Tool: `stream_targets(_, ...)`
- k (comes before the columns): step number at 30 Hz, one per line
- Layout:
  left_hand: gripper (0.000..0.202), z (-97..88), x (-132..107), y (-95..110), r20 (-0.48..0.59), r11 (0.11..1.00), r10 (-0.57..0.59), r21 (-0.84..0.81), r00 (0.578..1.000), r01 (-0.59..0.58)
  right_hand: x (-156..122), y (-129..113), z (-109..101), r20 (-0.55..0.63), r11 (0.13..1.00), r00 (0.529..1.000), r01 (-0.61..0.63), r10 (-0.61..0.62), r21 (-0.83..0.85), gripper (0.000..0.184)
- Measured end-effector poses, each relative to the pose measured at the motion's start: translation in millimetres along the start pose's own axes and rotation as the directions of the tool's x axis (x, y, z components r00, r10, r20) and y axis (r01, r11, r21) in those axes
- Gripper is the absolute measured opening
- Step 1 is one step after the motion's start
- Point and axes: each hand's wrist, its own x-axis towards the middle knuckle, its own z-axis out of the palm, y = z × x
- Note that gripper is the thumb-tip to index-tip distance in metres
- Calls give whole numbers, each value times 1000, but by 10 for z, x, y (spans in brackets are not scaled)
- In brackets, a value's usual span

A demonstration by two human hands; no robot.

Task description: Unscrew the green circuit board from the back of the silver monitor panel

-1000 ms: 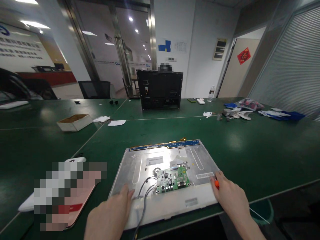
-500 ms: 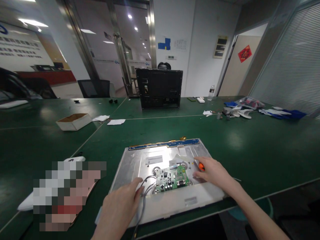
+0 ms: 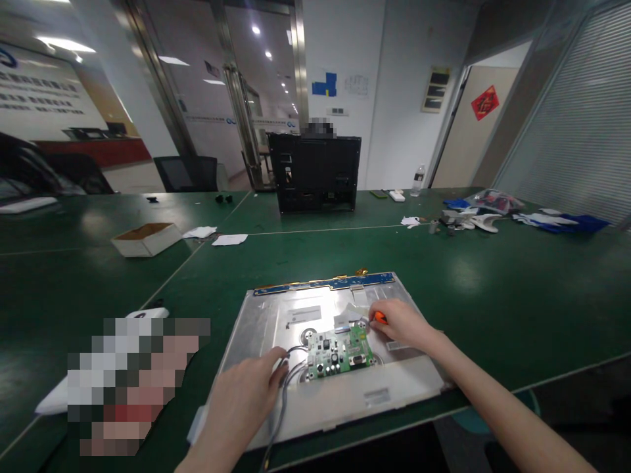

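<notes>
Moved the right hand (image 3: 398, 323) from the edge of the panel (image 3: 261, 322) to beside the board (image 3: 340, 353), lower centre of frame, fingers pinching an orange tool (image 3: 380, 318), likely ready for use. Brought the left hand (image 3: 251, 384) to the cables (image 3: 284, 397); cannot tell if gripping.

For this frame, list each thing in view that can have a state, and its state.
Right hand: closed around the orange tool
Orange tool: held near the circuit board's far right corner
Left hand: bent fingers by the cables, grip unclear
Cables: loosely curved across the panel
Circuit board: exposed, on the panel
Panel: lying on the table
Box: open-topped
Monitor: upright, back showing
Bottle: upright
</notes>
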Motion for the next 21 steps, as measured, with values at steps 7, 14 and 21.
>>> stream_targets(7, 29, -73, 65, 42, 3, 1000, 22, -13, 1000, -22, -11, -10, 20, 13, 997, 1000, 27, -26, -66, 11)
stream_targets(14, 30, -129, 62, 88, 17, 999, 1, -39, 1000, 0, -69, -12, 20, 18, 995, 999, 36, -34, -93, 11)
stream_targets(21, 28, -166, 117, 57, -56, 996, -4, -89, 998, -1, -99, -20, 9, 22, 994, 1000, 18, -16, -108, 13)
